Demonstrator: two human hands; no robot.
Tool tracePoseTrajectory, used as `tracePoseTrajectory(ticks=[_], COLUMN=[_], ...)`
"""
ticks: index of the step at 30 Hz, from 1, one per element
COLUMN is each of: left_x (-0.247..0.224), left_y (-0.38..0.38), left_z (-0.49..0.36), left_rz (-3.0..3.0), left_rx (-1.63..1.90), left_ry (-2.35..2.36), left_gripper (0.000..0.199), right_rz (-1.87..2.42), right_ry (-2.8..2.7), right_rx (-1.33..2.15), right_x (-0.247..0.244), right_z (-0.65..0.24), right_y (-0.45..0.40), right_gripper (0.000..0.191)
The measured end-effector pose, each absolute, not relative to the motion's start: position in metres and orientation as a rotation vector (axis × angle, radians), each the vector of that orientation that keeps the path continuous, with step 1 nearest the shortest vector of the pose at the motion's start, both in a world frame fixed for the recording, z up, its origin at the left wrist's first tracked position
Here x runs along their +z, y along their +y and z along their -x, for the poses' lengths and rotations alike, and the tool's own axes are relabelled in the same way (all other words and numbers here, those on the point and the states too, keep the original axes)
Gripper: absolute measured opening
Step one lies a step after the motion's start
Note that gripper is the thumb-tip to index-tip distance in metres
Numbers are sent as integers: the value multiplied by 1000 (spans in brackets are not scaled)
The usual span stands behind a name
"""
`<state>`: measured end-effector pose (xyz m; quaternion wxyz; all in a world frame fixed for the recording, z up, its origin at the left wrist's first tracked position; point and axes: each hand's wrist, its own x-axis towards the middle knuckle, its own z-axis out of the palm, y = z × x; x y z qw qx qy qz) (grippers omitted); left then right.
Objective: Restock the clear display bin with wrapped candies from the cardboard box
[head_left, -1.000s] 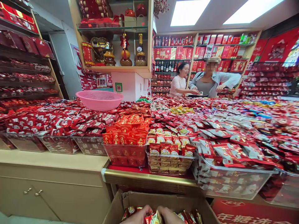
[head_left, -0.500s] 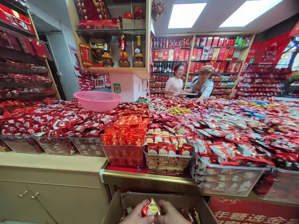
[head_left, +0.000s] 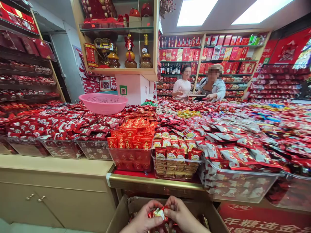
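Observation:
A small red and gold candy packet (head_left: 159, 213) is held between my two hands, above an open cardboard box (head_left: 136, 201). My left hand (head_left: 145, 217) grips it from the left, thumb across its front. From the right, my right hand (head_left: 178, 213) pinches the packet's upper edge with thumb and fingers. More packets of a similar look lie in the box below, partly hidden by my hands. Just beyond, a clear bin (head_left: 177, 168) holds upright rows of red and gold durian packets.
Clear bins of wrapped candies line the counter, among them a bin of orange-red packets (head_left: 131, 155) and a bin of white-red packets (head_left: 243, 181). A pink basket (head_left: 104, 105) rests on the candies. Two people (head_left: 182, 85) stand across the display. The counter's gold edge (head_left: 155, 183) overhangs the box.
Both hands have risen slightly with the packet, and my right fingers now pinch its top edge. The view has shifted a little. Across the display, a person's arm has drawn back from the candies.

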<state>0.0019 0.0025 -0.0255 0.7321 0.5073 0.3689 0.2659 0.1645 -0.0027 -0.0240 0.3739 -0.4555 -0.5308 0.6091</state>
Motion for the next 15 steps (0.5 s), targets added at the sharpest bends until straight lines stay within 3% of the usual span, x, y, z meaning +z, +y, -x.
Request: tracePoseTrajectory(ticks=[6,12,15], left_x=[-15,62,100], left_y=[2,-9,-15], left_z=[-7,-20,-30], left_rz=[-1157,-1099,-1103], left_rx=[659,878,966], left_ry=[973,882,811], left_gripper=[41,30,23], right_rz=[1161,1108,1029], right_ry=[-1310,-1380,-1263], right_rx=[1473,1106,1109], right_x=[-18,53,90], right_z=[-159,-171,-175], right_y=[-6,-16,-21], right_gripper=[29,24,24])
